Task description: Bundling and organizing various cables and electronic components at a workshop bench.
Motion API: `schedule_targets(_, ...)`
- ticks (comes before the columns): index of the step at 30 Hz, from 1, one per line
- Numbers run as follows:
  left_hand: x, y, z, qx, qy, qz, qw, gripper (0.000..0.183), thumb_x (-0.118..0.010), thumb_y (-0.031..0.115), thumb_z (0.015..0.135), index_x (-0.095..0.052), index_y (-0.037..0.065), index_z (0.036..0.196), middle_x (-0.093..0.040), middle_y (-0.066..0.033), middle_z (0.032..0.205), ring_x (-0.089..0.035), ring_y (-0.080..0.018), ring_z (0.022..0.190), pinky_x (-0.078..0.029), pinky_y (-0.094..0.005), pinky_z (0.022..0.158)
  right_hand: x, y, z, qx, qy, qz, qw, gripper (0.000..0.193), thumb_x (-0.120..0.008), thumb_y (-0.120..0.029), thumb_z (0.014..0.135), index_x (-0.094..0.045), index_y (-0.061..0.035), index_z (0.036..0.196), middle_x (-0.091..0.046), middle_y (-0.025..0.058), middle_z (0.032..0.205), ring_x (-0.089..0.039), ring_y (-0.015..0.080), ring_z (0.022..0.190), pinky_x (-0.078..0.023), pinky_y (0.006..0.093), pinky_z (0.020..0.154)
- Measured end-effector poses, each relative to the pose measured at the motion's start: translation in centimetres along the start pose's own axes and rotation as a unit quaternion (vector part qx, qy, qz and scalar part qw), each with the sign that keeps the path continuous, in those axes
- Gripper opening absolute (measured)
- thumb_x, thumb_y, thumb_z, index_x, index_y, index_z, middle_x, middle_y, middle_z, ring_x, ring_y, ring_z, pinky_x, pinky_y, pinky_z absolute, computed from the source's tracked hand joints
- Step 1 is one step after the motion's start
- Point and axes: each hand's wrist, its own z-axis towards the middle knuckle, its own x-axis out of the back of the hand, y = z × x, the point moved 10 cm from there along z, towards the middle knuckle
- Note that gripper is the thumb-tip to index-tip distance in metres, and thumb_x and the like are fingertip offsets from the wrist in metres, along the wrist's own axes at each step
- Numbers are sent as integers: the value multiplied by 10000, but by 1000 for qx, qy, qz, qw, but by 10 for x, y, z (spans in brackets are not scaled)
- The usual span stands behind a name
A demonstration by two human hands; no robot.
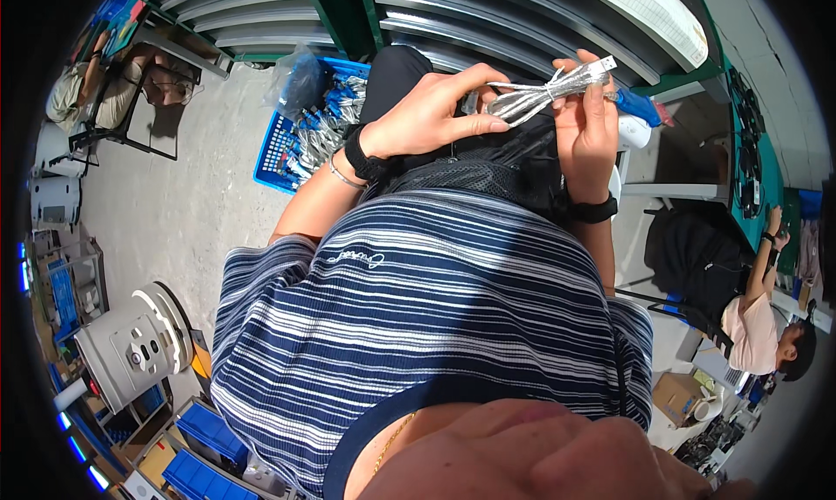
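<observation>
A bundled silver USB cable (533, 98), folded into loops and tied at its middle, is held up over my lap between both hands. My left hand (444, 108) pinches the looped end between thumb and fingers. At the other end, my right hand (588, 121) closes around the bundle, with the metal USB plug (604, 64) pointing up past its fingertips. Just beyond the right fingers a blue connector (638, 107) with a reddish end sticks out; whether it joins this cable is hidden behind the hand.
On the floor to my left stands a blue basket (273, 154) full of similar cables with blue connectors, a clear plastic bag (298, 75) at its edge. Slatted metal panels (488, 28) rise ahead. Co-workers sit at green-topped benches (756, 156) on both sides.
</observation>
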Motion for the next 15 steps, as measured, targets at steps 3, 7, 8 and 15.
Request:
schedule_targets(3,14,10,-2,-55,74,18,996,452,-773,192,794,-589,25,1172,-659,-81,962,-628,-180,852,-485,-293,762,-2,2,-2,-13,-4,6,1000,386,-420,-205,1028,-396,38,1328,-573,179,1169,-499,117,817,-431,260,791)
schedule_targets(7,26,12,-3,-68,138,10,988,366,-769,177,775,-637,63,1097,-658,-74,969,-634,-201,841,-502,-308,751,-9,-2,-5,-22,-11,-20,1000,408,-375,-261,1040,-442,60,1282,-563,208,1190,-507,146,806,-432,277,762)
schedule_targets(8,26,16,-3,-84,138,32,986,389,-779,168,766,-635,55,1110,-656,-74,969,-627,-194,837,-495,-301,746,-10,-2,-6,-23,-15,-29,999,416,-357,-281,1044,-460,54,1267,-553,224,1210,-508,162,825,-427,288,748)
schedule_targets(15,22,23,-5,-109,137,106,979,346,-765,144,758,-675,109,1090,-616,-44,846,-589,-205,747,-493,-317,677,-6,-1,-7,-21,-1,-80,997,415,-340,-280,1048,-478,57,1246,-566,220,1199,-512,155,757,-427,255,706)
